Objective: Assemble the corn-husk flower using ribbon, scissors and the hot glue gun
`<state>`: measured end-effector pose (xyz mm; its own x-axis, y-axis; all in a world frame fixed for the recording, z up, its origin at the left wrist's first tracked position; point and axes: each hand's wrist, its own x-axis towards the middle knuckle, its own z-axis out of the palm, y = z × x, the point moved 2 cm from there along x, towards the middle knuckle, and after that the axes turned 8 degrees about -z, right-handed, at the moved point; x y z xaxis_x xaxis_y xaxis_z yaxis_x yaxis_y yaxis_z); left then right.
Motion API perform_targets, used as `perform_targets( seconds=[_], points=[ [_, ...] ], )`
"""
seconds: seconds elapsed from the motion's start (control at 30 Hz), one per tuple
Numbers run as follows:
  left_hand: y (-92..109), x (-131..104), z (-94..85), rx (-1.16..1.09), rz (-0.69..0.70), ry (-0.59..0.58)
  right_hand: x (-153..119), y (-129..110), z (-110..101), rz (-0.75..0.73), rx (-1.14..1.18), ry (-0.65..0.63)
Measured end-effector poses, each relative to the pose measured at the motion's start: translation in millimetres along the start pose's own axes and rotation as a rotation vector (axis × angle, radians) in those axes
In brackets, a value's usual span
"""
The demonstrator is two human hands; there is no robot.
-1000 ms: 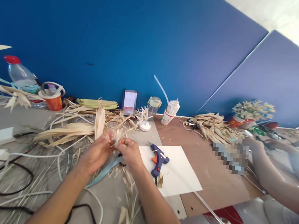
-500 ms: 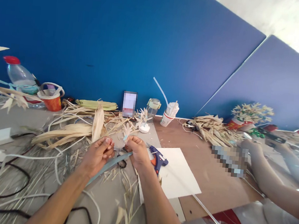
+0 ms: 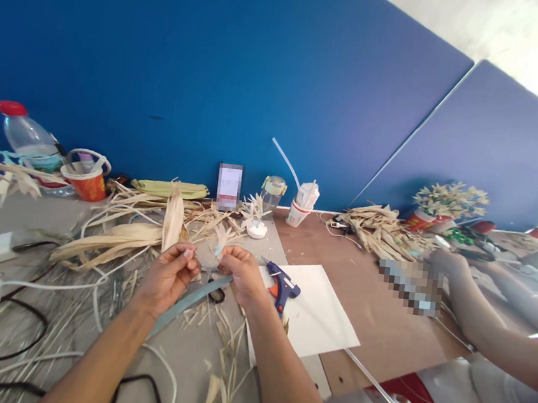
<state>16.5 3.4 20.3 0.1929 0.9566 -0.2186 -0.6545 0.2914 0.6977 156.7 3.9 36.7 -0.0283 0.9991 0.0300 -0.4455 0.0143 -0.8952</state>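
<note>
My right hand (image 3: pixel 243 274) is closed in a pinch on a small corn-husk flower (image 3: pixel 221 235), its pale petals pointing up and pale blue wrapping at its base. A blue-grey strip of tape (image 3: pixel 185 305) runs from below that hand down toward my left forearm. To the left, my left hand (image 3: pixel 169 277) has thumb and fingers pressed together; whatever they hold is too small to make out. A blue glue gun (image 3: pixel 284 285) with an orange trigger lies just right of my right hand, on a white sheet (image 3: pixel 323 322).
Dried corn husks (image 3: pixel 106 242) and white cables (image 3: pixel 96 292) cover the left side. Behind stand a phone (image 3: pixel 229 188), a husk flower in a white base (image 3: pixel 256 229), a glass jar (image 3: pixel 274 192) and a paper cup (image 3: pixel 299 214). A co-worker's arm (image 3: pixel 478 313) reaches in at right.
The view has shifted slightly, moving most things a little to the left. My hands stay in nearly the same pose, and the flower remains in my right hand.
</note>
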Motion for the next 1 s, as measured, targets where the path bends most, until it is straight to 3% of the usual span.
perform_targets(
  seconds=[0.2, 0.4, 0.53, 0.73, 1.0],
  points=[
    [-2.2, -5.0, 6.7, 0.073, -0.010, -0.034, -1.5, -0.2, 1.4, 0.024, -0.006, -0.010],
    [-8.1, -4.4, 2.6, 0.204, 0.002, -0.046, -1.0, 3.2, 0.8, 0.021, -0.010, -0.032],
    [-12.3, -3.9, 1.7, 0.191, 0.003, -0.003, -1.7, 6.8, 1.5, 0.042, -0.045, -0.066],
    [-17.3, -8.9, 13.8, 0.158, -0.102, -0.156, -5.1, 4.3, 8.8, 0.073, -0.010, -0.120],
    [-17.5, -6.6, 7.4, 0.019, -0.174, -0.057, -7.1, 7.9, 10.1, 0.101, -0.071, -0.100]
  ],
)
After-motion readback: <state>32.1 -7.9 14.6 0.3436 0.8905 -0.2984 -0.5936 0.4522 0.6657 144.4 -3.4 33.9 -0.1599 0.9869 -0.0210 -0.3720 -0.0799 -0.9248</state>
